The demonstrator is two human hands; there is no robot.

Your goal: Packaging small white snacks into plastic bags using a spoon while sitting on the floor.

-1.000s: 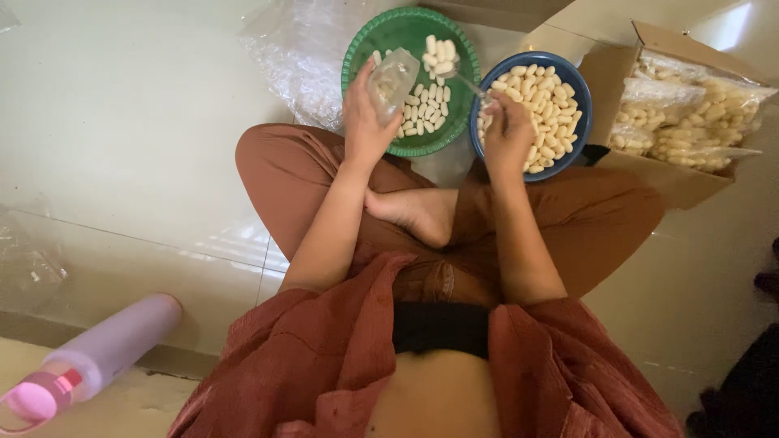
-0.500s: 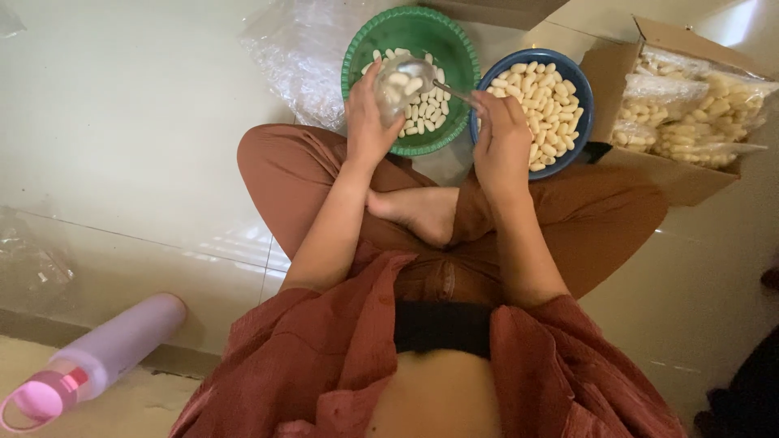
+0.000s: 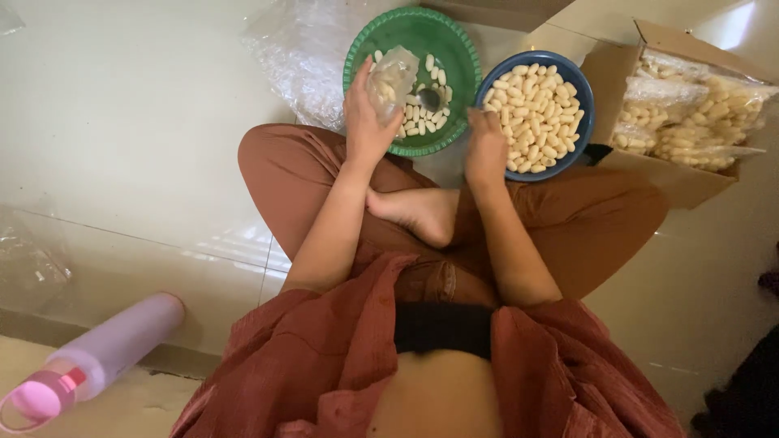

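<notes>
I sit cross-legged on a tiled floor. My left hand [image 3: 367, 118] holds a small clear plastic bag [image 3: 391, 79] with some white oblong pieces in it, above the green bowl [image 3: 454, 50]. My right hand [image 3: 485, 150] grips the handle of a metal spoon [image 3: 431, 100], whose bowl rests down among the white pieces in the green bowl. Right beside it stands a blue bowl [image 3: 574, 88] heaped with the same white pieces.
An open cardboard box [image 3: 683, 182] at the right holds several filled clear bags [image 3: 690, 113]. Crumpled clear plastic [image 3: 296, 49] lies behind the green bowl. A lilac bottle with a pink cap [image 3: 93, 357] lies at the lower left.
The spoon carried white pieces from the blue bowl's side, tipped them at the bag's mouth, then dropped into the green bowl. My right hand moved back towards me.
</notes>
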